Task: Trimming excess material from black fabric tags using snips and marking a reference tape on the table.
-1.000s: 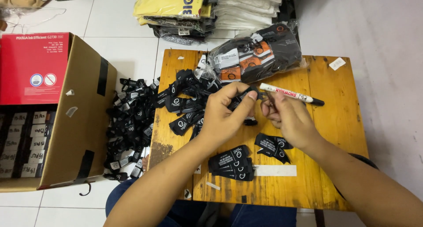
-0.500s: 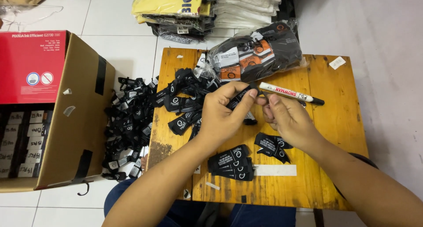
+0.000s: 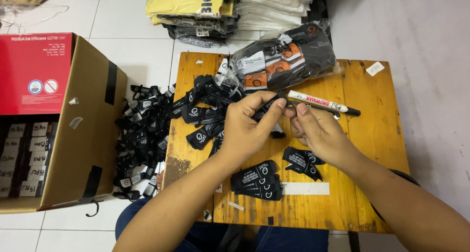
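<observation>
Over a small wooden table (image 3: 372,149), my left hand (image 3: 247,122) and my right hand (image 3: 316,129) meet and pinch a small black fabric label (image 3: 270,110) between their fingertips. A loose pile of black labels (image 3: 205,110) lies just left of my left hand. A neat stack of black labels (image 3: 257,179) sits below my hands near the front edge. A few more labels (image 3: 303,163) rest under my right wrist. A white marker pen (image 3: 320,103) lies just beyond my right hand's fingers.
A clear plastic bag of black labels (image 3: 281,58) sits at the table's back. Many black labels (image 3: 142,139) are heaped on the floor to the left. An open cardboard box (image 3: 83,125) with a red printed flap stands far left. Folded garments (image 3: 210,7) are stacked behind the table.
Both hands stay together at the same spot; the fingers shift slightly on the black label. Nothing else has moved.
</observation>
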